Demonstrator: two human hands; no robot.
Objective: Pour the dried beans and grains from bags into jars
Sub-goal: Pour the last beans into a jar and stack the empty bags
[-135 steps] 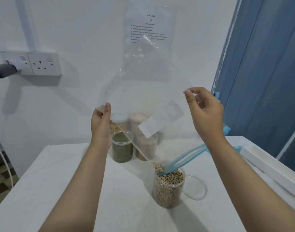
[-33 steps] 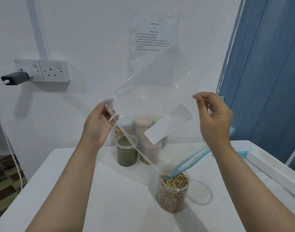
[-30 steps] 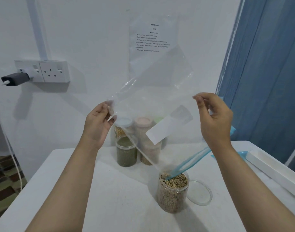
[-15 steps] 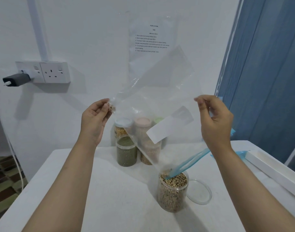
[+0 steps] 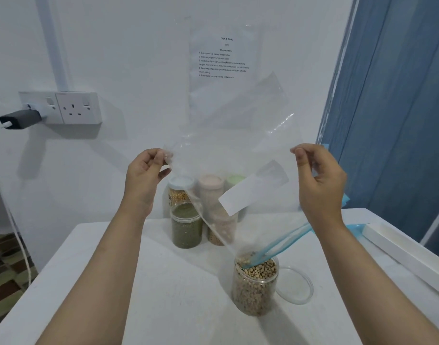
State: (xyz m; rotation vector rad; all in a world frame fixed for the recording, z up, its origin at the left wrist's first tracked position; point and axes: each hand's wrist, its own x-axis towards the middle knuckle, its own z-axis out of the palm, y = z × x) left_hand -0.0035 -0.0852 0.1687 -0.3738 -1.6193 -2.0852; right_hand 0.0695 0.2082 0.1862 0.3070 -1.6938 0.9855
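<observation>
I hold a clear plastic zip bag point(image 5: 238, 155) upside down above the table. My left hand point(image 5: 145, 176) pinches its left corner and my right hand point(image 5: 318, 180) pinches its right edge. The bag looks empty, and a white label point(image 5: 253, 188) shows on its front. Its blue zip mouth point(image 5: 275, 247) dips into an open clear jar point(image 5: 255, 287), which is filled to the brim with pale beans. The jar's clear lid point(image 5: 294, 285) lies flat on the table just right of it.
Several filled jars stand at the back of the white table point(image 5: 163, 295): a green-grain jar point(image 5: 186, 225), a yellow-grain one point(image 5: 177, 192) and a pink-lidded one point(image 5: 213, 210). A white tray point(image 5: 407, 252) lies along the right edge. A wall socket point(image 5: 71, 108) and a printed sheet point(image 5: 223, 58) are on the wall.
My left hand has shifted its hold from a looser grasp to a fingertip pinch on the bag's corner, slightly higher. The bag hangs emptier and flatter; the jar stays full.
</observation>
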